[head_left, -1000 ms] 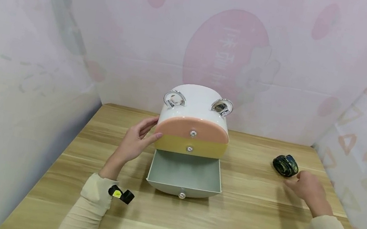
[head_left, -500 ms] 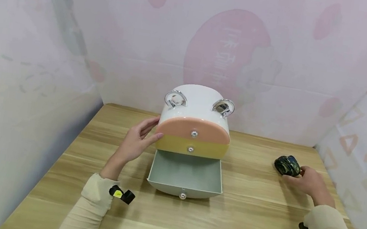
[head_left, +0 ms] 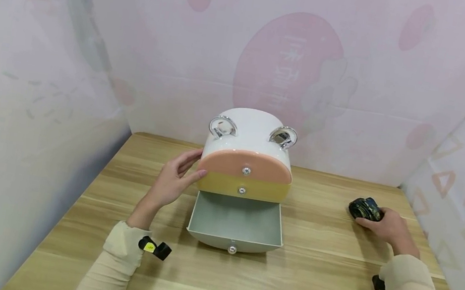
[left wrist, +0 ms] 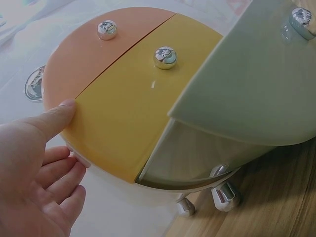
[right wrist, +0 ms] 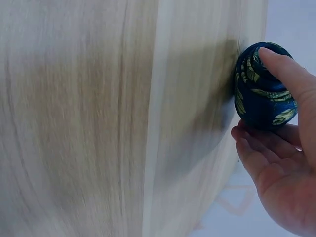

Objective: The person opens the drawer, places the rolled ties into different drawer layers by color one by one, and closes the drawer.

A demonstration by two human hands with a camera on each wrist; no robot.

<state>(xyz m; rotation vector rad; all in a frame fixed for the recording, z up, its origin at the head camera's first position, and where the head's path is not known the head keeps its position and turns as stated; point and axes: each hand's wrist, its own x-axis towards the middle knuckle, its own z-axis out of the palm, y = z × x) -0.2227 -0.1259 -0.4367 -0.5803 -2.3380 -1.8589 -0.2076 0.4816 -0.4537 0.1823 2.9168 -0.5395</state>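
A small drawer box (head_left: 245,132) with a white shell stands mid-table. Its orange (head_left: 230,162) and yellow drawers (head_left: 218,183) are closed, while the green bottom drawer (head_left: 237,218) is pulled out with nothing visible inside. My left hand (head_left: 169,183) rests against the box's left side, thumb on the front edge where orange meets yellow in the left wrist view. At the right, my right hand (head_left: 389,226) holds a rolled-up patterned cloth strip (right wrist: 266,98), dark blue with yellow-green figures, between thumb and fingers. Whether the roll still touches the table cannot be told.
The wooden table (head_left: 293,284) runs up to printed cloth walls (head_left: 182,57) at the back and both sides. Two shiny ear-like rings (head_left: 283,136) top the box, and silver knobs (head_left: 232,249) jut from its drawers. Short silver feet (left wrist: 226,196) carry it.
My right hand has moved forward and slightly left and has taken hold of the cloth roll, which has turned a little. The left hand and the box stay put.
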